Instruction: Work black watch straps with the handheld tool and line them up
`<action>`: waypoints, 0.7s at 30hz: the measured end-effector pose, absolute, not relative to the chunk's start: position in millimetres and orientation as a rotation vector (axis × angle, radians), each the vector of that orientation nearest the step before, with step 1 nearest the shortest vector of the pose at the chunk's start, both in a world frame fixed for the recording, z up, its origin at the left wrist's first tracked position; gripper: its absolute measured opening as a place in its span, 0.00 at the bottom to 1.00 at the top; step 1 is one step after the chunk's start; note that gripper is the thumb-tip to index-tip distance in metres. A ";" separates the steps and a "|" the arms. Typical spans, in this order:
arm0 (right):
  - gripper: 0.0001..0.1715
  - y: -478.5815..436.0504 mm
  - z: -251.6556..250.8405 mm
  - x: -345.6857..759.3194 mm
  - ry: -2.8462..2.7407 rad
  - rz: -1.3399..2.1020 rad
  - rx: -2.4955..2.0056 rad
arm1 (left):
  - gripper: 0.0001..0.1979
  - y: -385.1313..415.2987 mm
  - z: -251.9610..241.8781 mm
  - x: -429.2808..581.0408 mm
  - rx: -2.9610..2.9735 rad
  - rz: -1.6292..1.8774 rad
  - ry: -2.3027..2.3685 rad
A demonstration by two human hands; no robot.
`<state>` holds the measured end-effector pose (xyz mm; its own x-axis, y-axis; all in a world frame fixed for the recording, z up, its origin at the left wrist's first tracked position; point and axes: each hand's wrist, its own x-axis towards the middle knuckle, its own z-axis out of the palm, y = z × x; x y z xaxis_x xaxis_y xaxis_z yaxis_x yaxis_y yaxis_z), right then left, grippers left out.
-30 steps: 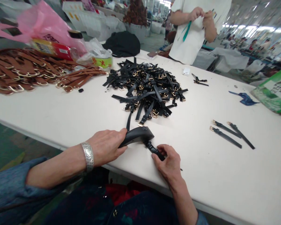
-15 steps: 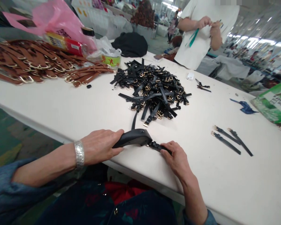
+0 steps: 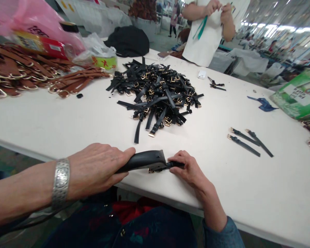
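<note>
My left hand point(image 3: 98, 168), with a silver bracelet point(image 3: 60, 179) at the wrist, is closed around a black hair clipper point(image 3: 144, 160) with its head pointing right. A short black buckle strap point(image 3: 168, 166) is pinched in my right hand point(image 3: 189, 170). Its gold buckle shows just under the clipper head, which overlaps the strap; whether they touch I cannot tell. Beyond my hands lies a heap of black buckle straps point(image 3: 157, 93). Three loose straps point(image 3: 244, 146) rest on the table to the right.
Brown buckle straps point(image 3: 18, 69), a pink bag point(image 3: 38, 17) and a jar with a red label point(image 3: 43, 44) occupy the left. A black cap point(image 3: 129, 41) sits at the back. A green bag point(image 3: 299, 93) stands far right. Across the white table point(image 3: 67, 120), a person in white point(image 3: 204, 44) handles a green strip.
The clipper head has moved down and now overlaps the strap, whose buckle lies further left beneath it. The right hand has shifted slightly left. The view has also shifted.
</note>
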<state>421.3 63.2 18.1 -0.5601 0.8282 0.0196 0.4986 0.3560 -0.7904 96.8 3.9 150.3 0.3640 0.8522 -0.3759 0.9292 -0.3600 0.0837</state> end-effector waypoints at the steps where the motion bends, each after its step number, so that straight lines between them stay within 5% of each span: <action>1: 0.26 63.0 16.4 421.6 -2.185 1.075 -1.143 | 0.16 4.3 153.7 101.3 2.365 -0.395 1.578; 15: 0.23 52.9 20.8 415.2 -2.101 1.019 -1.122 | 0.11 24.8 168.0 138.7 2.361 -0.618 1.584; 21: 0.19 58.4 12.1 420.3 -2.125 0.987 -1.143 | 0.12 16.1 151.5 114.5 2.351 -0.383 1.592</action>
<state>420.3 58.4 12.1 -0.5029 0.8578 0.1062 0.4724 0.3757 -0.7973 114.5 16.1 151.5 0.3591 0.8582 -0.3668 0.9312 -0.3561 0.0783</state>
